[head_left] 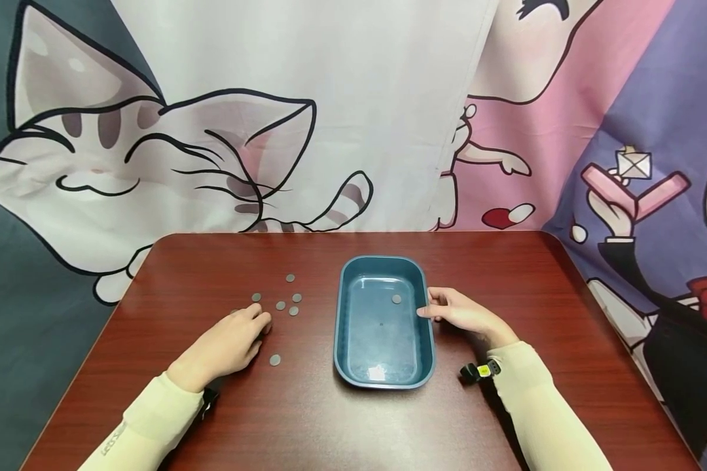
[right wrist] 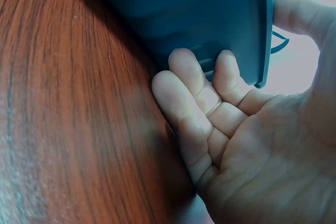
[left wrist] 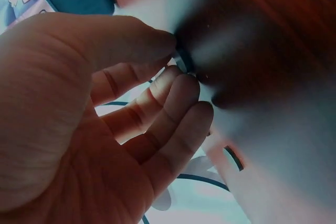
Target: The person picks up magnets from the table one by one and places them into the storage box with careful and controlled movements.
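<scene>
On the left side of the table, my left hand [head_left: 230, 340] is low over the wood with its fingers bent. Seen from the left wrist, a coin [left wrist: 182, 60] stands on edge between the thumb and fingertips, which pinch it. Several flat grey coins [head_left: 280, 305] lie scattered beyond and to the right of that hand. My right hand [head_left: 462, 314] grips the right wall of a blue plastic tray [head_left: 384, 384], thumb over the rim and the other fingers against the outside. Inside the tray lies one coin [head_left: 397, 299].
Everything rests on a reddish-brown wooden table [head_left: 306, 425] with rounded far corners. Behind it hangs a cartoon-printed curtain [head_left: 353, 78]. A black device with a yellow-green patch [head_left: 483, 371] sits at the right wrist.
</scene>
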Demonstrator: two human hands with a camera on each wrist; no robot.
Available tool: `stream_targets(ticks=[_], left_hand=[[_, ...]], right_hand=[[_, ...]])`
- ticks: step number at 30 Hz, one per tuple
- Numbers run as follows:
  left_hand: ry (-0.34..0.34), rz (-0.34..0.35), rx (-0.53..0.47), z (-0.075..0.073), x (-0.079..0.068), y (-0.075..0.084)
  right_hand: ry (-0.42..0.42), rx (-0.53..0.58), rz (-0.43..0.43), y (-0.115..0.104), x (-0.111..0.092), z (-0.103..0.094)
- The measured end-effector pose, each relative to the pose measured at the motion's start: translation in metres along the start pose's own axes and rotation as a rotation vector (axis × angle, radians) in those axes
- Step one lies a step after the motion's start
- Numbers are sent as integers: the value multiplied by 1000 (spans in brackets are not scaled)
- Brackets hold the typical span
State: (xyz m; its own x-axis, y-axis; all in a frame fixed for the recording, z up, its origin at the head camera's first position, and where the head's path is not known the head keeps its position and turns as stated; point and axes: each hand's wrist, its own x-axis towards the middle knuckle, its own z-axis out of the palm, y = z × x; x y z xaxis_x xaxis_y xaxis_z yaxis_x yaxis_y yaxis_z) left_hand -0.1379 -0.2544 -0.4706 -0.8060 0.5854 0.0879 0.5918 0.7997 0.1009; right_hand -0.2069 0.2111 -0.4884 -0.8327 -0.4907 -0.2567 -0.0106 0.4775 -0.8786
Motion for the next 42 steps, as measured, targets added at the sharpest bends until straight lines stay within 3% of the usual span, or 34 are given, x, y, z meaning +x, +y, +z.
stream_targets(ticks=[18,24,32,42], left_hand=[[-29,-25,4,-2,-4,0],[-26,-26,-20,-10,1,3],[30,34,-34,-20,20,14],[53,101,6,-33,58,38]], right_hand=[[-18,17,3,-2,3,3],[-19,6,-14,-1,1,3],[-14,9,-28,1,1,2],[-2,-1,-19,1,1,1]])
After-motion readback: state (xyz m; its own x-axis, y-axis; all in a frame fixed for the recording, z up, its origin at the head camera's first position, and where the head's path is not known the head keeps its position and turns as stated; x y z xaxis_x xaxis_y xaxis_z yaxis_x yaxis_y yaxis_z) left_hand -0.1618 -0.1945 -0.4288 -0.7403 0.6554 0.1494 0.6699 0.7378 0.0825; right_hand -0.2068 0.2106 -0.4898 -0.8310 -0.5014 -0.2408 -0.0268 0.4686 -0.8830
